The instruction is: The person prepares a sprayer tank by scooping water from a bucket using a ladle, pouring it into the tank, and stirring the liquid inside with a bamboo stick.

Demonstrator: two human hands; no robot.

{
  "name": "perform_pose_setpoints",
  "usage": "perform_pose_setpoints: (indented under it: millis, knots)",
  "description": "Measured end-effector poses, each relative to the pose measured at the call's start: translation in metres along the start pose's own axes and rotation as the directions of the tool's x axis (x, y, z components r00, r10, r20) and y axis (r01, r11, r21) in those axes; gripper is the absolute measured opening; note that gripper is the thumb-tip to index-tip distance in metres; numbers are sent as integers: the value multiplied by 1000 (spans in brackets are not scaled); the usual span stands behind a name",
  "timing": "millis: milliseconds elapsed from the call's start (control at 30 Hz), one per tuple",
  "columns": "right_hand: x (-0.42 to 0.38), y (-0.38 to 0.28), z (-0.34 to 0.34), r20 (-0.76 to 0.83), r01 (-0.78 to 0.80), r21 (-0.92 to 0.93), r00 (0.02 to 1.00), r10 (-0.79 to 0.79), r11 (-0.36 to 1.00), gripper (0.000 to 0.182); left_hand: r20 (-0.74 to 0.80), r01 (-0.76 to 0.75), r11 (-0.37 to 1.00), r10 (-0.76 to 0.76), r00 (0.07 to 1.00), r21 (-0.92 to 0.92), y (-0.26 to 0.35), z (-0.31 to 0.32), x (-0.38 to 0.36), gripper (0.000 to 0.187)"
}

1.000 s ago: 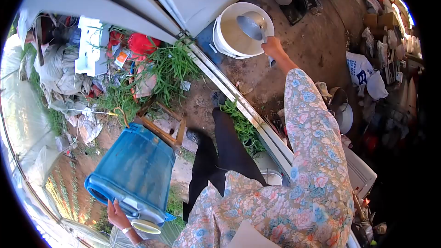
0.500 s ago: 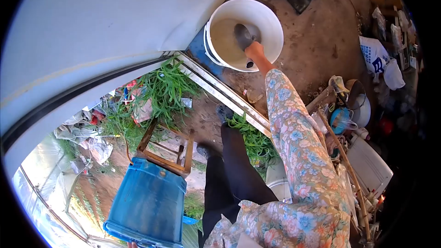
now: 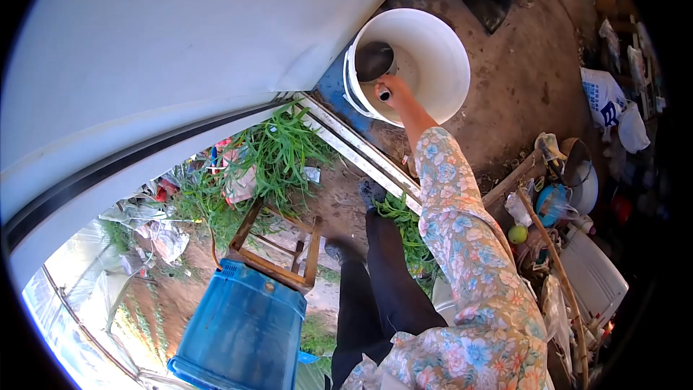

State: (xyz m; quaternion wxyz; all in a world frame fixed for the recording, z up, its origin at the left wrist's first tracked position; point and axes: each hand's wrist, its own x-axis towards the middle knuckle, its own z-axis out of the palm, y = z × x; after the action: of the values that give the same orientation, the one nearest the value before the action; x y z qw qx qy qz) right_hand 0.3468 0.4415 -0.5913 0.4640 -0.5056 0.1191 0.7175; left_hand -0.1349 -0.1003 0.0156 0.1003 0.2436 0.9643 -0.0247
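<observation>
My right hand (image 3: 390, 92) is closed around the handle of a dark metal water ladle (image 3: 375, 60). The ladle's round bowl sits inside a tall white bucket (image 3: 445, 52), against its left wall, and the open end of the hollow handle points back toward me. My wrist passes over the bucket's near rim. A blue plastic bin (image 3: 242, 321) is tilted below on the left, its upper end by a wooden stool (image 3: 309, 256). My left hand is out of the picture; the bin's lower edge runs off the frame.
A white door track (image 3: 361, 150) crosses the ground between my feet and the bucket. Cut green plants (image 3: 278, 148) lie beside it. To the right are a wooden stick (image 3: 552, 260), a white plastic bag (image 3: 603, 94) and basins. A large white panel (image 3: 180, 36) fills the upper left.
The ladle has moved across to the bucket's left wall, its bowl turned. My view has shifted, so things appear lower and to the right. The left fingertips at the blue bin have left view.
</observation>
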Motion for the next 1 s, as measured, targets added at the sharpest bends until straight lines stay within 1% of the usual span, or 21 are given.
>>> perform_pose_setpoints:
  millis: [67,133,200,267,333,400,433,467,500,533,567,600,667,700,733,767,833,867,900,967,1000]
  knots:
    - [-29,-29,-26,229,-180,40,959,166,983,10,0,-18,1000,18,1000,2,-2,0,0,26]
    - [-74,-60,-28,144,-279,-52,948,284,959,14,-1,-33,999,33,999,0,-5,-2,-2,26]
    - [-125,-86,-31,104,-355,-179,921,377,918,15,-12,-61,998,61,998,-4,-10,-1,-4,26]
    - [-182,-102,-31,181,-264,-256,932,315,930,15,-27,-104,995,104,994,-2,-17,-1,-4,26]
    - [-238,-115,-23,221,-203,-300,936,274,932,16,-41,-166,986,166,985,14,-30,-4,-7,26]
    - [-308,-125,0,211,-106,-391,957,201,914,18,-61,-256,966,258,964,48,-43,-6,-8,26]
    - [-346,-128,14,207,-63,-439,963,170,896,20,-105,-302,953,298,949,-15,-50,1,-4,33]
    - [-378,-127,28,223,-23,-451,965,137,892,22,-84,-180,983,176,981,-36,-2,-11,-14,33]
    - [-410,-123,39,237,15,-467,965,109,884,23,-113,-244,969,239,964,-39,-8,-10,-13,33]
    - [-441,-116,49,252,47,-484,964,87,874,25,-103,-229,973,228,968,6,-19,-8,-11,32]
    - [-468,-109,58,285,62,-483,954,89,873,27,-82,-200,980,199,977,-10,-24,-9,-10,33]
    - [-491,-102,66,317,70,-488,943,102,870,28,-62,-235,972,235,970,11,-30,-6,-7,35]
    - [-542,-80,87,400,62,-478,903,154,876,29,-76,-355,935,352,933,-21,-31,-10,-8,36]
    - [-552,-72,89,439,49,-468,879,184,882,30,-139,-453,892,447,884,-10,-36,-7,-7,38]
    - [-568,-61,97,474,12,-433,854,217,901,29,-157,-497,868,491,857,3,-37,-8,-8,41]
    - [-587,-48,106,527,-19,-446,802,280,895,30,-197,-545,838,531,824,-20,-40,-8,-12,45]
    - [-617,-20,124,556,-38,-453,769,316,891,32,-205,-558,830,543,814,-18,-40,-11,-16,46]
    - [-631,-5,133,554,-95,-472,741,379,877,33,-220,-535,844,515,829,-40,-43,-9,-18,45]
    - [-641,8,141,552,-123,-494,721,420,861,33,-206,-517,855,498,842,-46,-44,-6,-17,43]
    - [-676,48,164,549,-178,-538,668,502,824,31,-137,-471,882,464,875,-22,-46,-7,-16,50]
    - [-687,65,173,551,-182,-562,645,529,807,29,-122,-457,889,451,884,-26,-47,-6,-14,49]
